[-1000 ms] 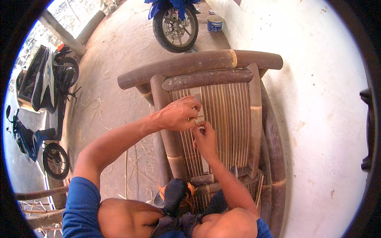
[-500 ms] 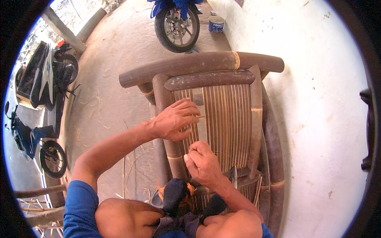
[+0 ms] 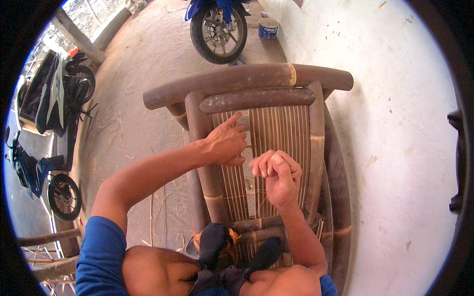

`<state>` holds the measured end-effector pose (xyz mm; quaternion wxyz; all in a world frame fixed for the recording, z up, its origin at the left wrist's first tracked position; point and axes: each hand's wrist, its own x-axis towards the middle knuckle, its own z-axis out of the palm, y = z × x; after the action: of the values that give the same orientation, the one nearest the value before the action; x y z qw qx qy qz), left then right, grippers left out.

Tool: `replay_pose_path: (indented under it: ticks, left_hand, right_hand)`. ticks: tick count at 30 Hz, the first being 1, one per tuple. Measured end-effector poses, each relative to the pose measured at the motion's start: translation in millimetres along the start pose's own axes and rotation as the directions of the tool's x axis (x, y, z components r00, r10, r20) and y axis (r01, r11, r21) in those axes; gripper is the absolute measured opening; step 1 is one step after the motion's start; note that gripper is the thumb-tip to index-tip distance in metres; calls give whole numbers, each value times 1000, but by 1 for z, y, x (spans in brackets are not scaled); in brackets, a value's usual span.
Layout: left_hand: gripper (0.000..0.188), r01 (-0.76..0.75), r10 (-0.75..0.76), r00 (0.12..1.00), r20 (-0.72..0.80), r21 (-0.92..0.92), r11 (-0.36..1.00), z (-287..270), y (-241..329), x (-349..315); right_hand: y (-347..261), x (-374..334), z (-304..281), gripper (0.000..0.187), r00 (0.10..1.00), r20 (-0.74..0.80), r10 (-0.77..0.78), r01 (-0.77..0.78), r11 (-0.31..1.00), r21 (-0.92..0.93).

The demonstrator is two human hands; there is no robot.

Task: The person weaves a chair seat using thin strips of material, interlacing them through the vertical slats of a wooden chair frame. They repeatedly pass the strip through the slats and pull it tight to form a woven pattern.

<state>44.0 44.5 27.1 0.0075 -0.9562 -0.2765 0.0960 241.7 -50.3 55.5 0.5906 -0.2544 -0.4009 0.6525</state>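
Note:
A bamboo chair [image 3: 192,118] stands before me, its back panel made of narrow upright slats [image 3: 281,128] with a gap left of the middle. My left hand [image 3: 227,143] is over the slats at the gap's left side, index finger stretched toward the top rail [image 3: 256,100] and the other fingers apart. It appears to hold nothing. My right hand [image 3: 282,178] is raised over the slats right of the gap, its fingers curled closed. A faint thin strand shows near its fingertips, but what it grips is too fine to make out.
Loose fibre strips [image 3: 160,207] lie on the floor left of the chair. A blue motorbike's wheel [image 3: 218,34] and a paint bucket [image 3: 268,29] stand beyond it. More motorbikes [image 3: 52,93] are at the left; a white wall [image 3: 395,148] rises close on the right.
My right hand has risen and swung right, away from the lower slats. My left hand has shifted slightly upward, and its index finger now points out toward the top rail.

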Motion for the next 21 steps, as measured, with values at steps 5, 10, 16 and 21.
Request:
replay_pose_path:
  ticks: [5, 10, 16, 21]
  left_hand:
    - [22, -269, 60, 916, -397, -495, 826, 6, 18, -12]
    - [17, -239, 57, 958, -282, -671, 702, 4, 25, -16]
    - [17, -305, 99, 939, -330, -662, 685, -3, 24, -10]
    - [24, -3, -165, 980, -109, -844, 537, -6, -1, 11]
  right_hand:
    - [-7, -15, -5, 38, 982, 13, 190, -180, 946, -269]
    - [-15, -11, 2, 39, 971, 48, 232, -185, 869, -460]
    - [-29, -8, 9, 36, 965, 168, 203, -55, 778, -626]
    - [-31, 47, -5, 40, 994, 46, 96, -64, 885, -460]
